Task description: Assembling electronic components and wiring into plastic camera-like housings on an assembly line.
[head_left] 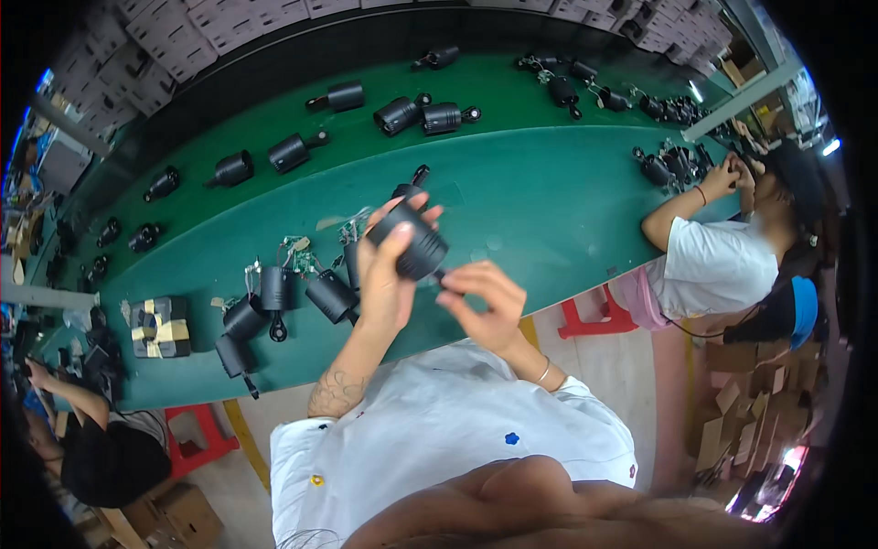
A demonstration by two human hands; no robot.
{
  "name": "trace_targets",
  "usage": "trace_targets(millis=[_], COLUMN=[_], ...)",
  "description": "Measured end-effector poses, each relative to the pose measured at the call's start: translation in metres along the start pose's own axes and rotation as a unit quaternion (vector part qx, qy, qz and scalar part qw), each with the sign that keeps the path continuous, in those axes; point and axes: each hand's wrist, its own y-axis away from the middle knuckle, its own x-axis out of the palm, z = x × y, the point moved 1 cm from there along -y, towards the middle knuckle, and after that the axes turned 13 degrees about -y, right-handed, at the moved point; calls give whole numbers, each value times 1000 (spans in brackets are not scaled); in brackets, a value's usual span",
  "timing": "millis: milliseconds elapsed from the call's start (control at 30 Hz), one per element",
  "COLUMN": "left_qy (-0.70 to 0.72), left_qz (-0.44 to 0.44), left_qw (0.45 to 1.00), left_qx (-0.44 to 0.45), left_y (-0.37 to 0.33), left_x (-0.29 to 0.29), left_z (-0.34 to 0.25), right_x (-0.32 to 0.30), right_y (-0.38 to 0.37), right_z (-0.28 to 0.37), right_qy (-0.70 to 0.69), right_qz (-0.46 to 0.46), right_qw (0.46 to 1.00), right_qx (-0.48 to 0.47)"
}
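Above the near edge of the green bench I hold up a black ribbed cylindrical lamp housing (421,242), tilted. My left hand (386,270) is closed around its side, thumb across the front. The fingers of my right hand (489,302) pinch a small black stem (443,275) at the housing's lower right end. Just behind stands another black housing (409,189), partly hidden by my left hand. Left of my forearm lie several similar housings (276,288) with loose wires and small connectors (297,252).
More black housings (343,95) are spread along the darker green strip behind. A black block with yellowish tape (160,329) sits at left. Co-workers are at the right (722,261) and far left (114,453). Red stools (599,314) stand by the bench; stacked white boxes (238,23) line the back.
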Motion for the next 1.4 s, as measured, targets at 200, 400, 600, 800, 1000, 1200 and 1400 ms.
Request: trace_targets(millis=[200,400,600,800,1000,1200,1400], left_qy=[-84,-65,-9,-4,-45,-25,-52], left_qz=[112,348,384,413,416,358,399], left_qw=[989,924,911,898,897,925,899], left_qx=[-35,-141,-149,-150,-142,-123,-175], left_y=[23,43,48,44,44,45,43], left_x=[-32,-28,-38,-44,-48,-51,-50], left_z=[-5,11,9,11,9,15,6], right_x=[-25,-22,-25,-36,-30,-21,-11], right_y=[-4,-28,-16,-7,-17,-4,-6], right_z=[-27,-40,-48,-64,-48,-34,-37], right_qy=[-52,-307,-396,-398,-447,-422,-282], right_qz=[-19,53,70,136,77,35,-17], right_qw=[996,896,854,861,827,829,939], right_qx=[64,316,331,286,331,367,195])
